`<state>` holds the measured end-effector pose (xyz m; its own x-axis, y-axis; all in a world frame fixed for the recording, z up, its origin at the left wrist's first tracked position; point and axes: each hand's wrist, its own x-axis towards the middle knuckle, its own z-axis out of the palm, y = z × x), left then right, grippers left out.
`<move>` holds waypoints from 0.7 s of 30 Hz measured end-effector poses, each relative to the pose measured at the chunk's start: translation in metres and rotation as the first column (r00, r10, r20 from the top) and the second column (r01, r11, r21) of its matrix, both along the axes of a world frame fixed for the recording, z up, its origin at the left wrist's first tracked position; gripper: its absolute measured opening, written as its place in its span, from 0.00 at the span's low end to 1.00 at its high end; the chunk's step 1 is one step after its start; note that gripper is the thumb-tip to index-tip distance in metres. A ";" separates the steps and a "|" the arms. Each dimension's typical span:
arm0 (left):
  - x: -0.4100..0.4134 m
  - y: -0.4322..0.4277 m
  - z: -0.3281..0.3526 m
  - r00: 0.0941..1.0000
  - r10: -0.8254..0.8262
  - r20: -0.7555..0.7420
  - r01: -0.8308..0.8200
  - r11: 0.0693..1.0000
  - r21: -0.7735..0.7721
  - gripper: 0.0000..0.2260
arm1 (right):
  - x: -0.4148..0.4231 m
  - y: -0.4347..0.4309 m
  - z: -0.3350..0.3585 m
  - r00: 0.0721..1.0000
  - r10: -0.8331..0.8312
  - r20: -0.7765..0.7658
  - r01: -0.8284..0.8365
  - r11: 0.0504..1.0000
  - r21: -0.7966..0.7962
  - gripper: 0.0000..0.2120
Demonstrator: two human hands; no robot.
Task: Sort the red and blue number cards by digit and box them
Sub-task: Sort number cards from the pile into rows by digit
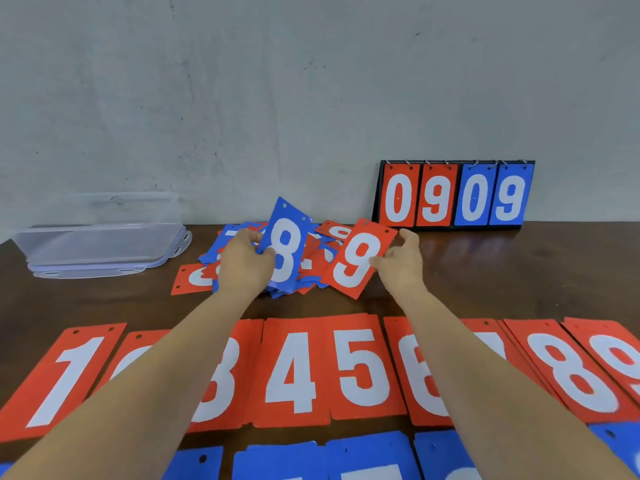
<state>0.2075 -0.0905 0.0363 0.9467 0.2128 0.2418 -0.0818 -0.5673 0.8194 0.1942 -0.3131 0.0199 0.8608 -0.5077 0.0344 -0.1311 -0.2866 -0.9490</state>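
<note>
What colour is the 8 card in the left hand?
The 8 card is blue with a white number, best seen in the head view.

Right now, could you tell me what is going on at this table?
A person is sorting number cards. Their left grip holds a blue 8 card up over the mixed pile, and their right grip pinches a red 9 card. Nearer them lies a red row in digit order, with a blue row below it. The clear box sits at the left.
</note>
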 end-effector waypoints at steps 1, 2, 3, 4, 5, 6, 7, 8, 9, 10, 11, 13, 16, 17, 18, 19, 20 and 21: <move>-0.004 -0.005 0.003 1.000 -0.004 -0.011 0.004 1.000 -0.029 0.11 | -0.005 -0.006 0.004 1.000 0.004 0.027 -0.004 1.000 -0.010 0.29; -0.008 -0.011 0.006 1.000 -0.014 -0.024 0.012 0.998 -0.060 0.11 | -0.010 -0.013 0.007 0.999 0.013 0.044 -0.012 1.000 -0.023 0.25; -0.012 -0.017 0.008 0.999 -0.025 -0.030 0.023 0.996 -0.091 0.10 | -0.017 -0.020 0.011 0.998 0.017 0.054 -0.015 0.999 -0.030 0.21; -0.017 -0.024 0.009 0.999 -0.035 -0.039 0.031 0.993 -0.116 0.09 | -0.024 -0.028 0.015 0.998 0.015 0.060 -0.013 1.000 -0.027 0.18; -0.024 -0.031 0.011 0.998 -0.042 -0.047 0.035 0.990 -0.136 0.08 | -0.031 -0.035 0.018 0.998 0.008 0.065 -0.007 1.000 -0.020 0.17; -0.030 -0.037 0.012 0.997 -0.052 -0.053 0.043 0.987 -0.154 0.08 | -0.039 -0.043 0.022 0.998 -0.003 0.070 0.004 1.000 -0.013 0.16; -0.036 -0.044 0.012 0.996 -0.063 -0.055 0.053 0.984 -0.172 0.08 | -0.047 -0.051 0.025 0.997 -0.014 0.072 0.015 1.000 -0.006 0.16; -0.041 -0.050 0.012 0.995 -0.078 -0.061 0.065 0.980 -0.186 0.08 | -0.056 -0.059 0.027 0.997 -0.026 0.073 0.025 1.000 0.005 0.17; -0.047 -0.057 0.011 0.994 -0.085 -0.066 0.071 0.979 -0.191 0.08 | -0.065 -0.068 0.030 0.997 -0.038 0.071 0.037 0.999 0.016 0.17; -0.053 -0.063 0.011 0.993 -0.092 -0.076 0.076 0.978 -0.195 0.08 | -0.074 -0.077 0.032 0.996 -0.050 0.068 0.049 0.999 0.024 0.17; -0.058 -0.069 0.011 0.992 -0.099 -0.084 0.081 0.976 -0.200 0.08 | -0.083 -0.087 0.035 0.996 -0.059 0.062 0.057 0.998 0.029 0.17; -0.068 -0.081 0.010 0.987 -0.116 -0.109 0.091 0.973 -0.212 0.10 | -0.100 -0.107 0.040 0.997 -0.057 0.045 0.056 0.998 0.032 0.17; -0.086 -0.100 0.010 0.981 -0.138 -0.135 0.101 0.963 -0.250 0.15 | -0.122 -0.137 0.046 0.999 -0.044 0.022 0.043 0.999 0.011 0.16; -0.090 -0.106 0.010 0.980 -0.142 -0.139 0.102 0.960 -0.262 0.17 | -0.129 -0.148 0.048 0.999 -0.039 0.018 0.039 0.999 0.004 0.16; -0.096 -0.113 0.010 0.978 -0.145 -0.150 0.102 0.959 -0.264 0.18 | -0.137 -0.158 0.049 0.999 -0.033 0.014 0.033 0.999 -0.002 0.15; -0.102 -0.121 0.011 0.975 -0.152 -0.161 0.105 0.958 -0.267 0.19 | -0.145 -0.169 0.051 1.000 -0.024 0.013 0.025 1.000 -0.008 0.15; -0.110 -0.130 0.013 0.969 -0.165 -0.182 0.108 0.952 -0.288 0.20 | -0.152 -0.179 0.053 1.000 -0.017 0.008 0.017 1.000 -0.014 0.14; -0.117 -0.139 0.014 0.962 -0.182 -0.204 0.113 0.944 -0.311 0.21 | -0.160 -0.190 0.054 1.000 -0.013 -0.004 0.013 1.000 -0.020 0.14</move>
<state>0.0907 -0.2298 0.0505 0.9949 0.0949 -0.0351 0.0617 -0.2940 0.9538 0.0341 -0.5033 0.0740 0.8544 -0.5180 0.0416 -0.1384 -0.3041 -0.9425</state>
